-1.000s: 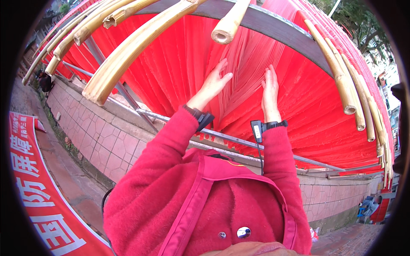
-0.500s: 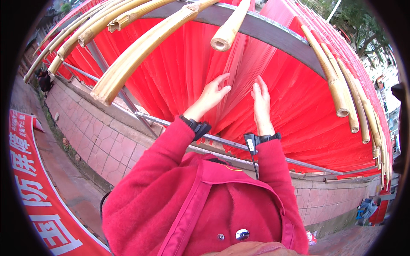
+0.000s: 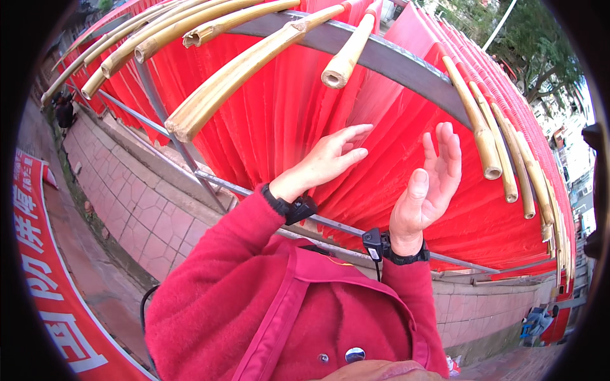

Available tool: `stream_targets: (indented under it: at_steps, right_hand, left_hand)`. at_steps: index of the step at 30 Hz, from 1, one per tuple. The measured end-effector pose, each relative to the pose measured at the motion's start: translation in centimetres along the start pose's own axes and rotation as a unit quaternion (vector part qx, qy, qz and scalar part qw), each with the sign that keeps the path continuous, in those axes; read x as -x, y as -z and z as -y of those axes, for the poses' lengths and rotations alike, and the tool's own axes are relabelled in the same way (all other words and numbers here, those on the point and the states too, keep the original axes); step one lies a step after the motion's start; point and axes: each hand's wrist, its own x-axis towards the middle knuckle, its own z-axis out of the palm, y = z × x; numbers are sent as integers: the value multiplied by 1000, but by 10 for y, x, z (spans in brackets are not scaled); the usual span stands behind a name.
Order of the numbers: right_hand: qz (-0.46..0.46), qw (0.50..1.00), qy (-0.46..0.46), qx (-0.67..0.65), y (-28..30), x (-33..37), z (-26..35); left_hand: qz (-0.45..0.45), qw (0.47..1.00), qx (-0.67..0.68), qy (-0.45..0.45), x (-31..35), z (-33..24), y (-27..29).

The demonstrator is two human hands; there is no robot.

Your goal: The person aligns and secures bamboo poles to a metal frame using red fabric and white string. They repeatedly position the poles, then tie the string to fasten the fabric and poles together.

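Note:
Curtains of fine red strands (image 3: pixel 254 114) hang in folds from bamboo poles. My left hand (image 3: pixel 324 159) is in front of them with fingers stretched out and thumb apart, holding nothing. My right hand (image 3: pixel 429 190) is raised to the right, palm turned inward and fingers spread, also without anything in it. A gap lies between the two hands, below a short bamboo pole (image 3: pixel 346 57) whose hollow end points toward me. I cannot tell whether either hand brushes the strands. Both wrists wear black straps with small devices.
A grey metal rail (image 3: pixel 406 63) carries the pole ends. A thick bamboo pole (image 3: pixel 235 79) juts out at left, and several poles (image 3: pixel 480 136) stick out at right. A lower metal bar (image 3: pixel 343 227) crosses before my wrists. A red banner (image 3: pixel 47 279) lies at lower left beside pink paving (image 3: pixel 136 203).
Both hands have drawn back nearer to me. My right hand has moved right, away from the left, and its fingers have spread. The view has shifted slightly.

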Motion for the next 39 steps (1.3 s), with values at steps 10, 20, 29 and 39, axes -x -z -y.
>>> stream_targets:
  at_steps: [10,20,29,39]
  right_hand:
    - [-20,997,75,4,-14,-31,14]
    - [-55,991,111,-43,-42,-81,24]
    - [31,985,168,-32,-106,-93,17]
    - [29,972,235,16,-102,-98,26]
  left_hand:
    - [20,999,20,46,4,7,-10]
    - [14,997,46,-62,-9,-44,3]
    - [-24,996,47,-69,-12,-73,28]
    - [-43,982,126,-134,-19,-70,34]
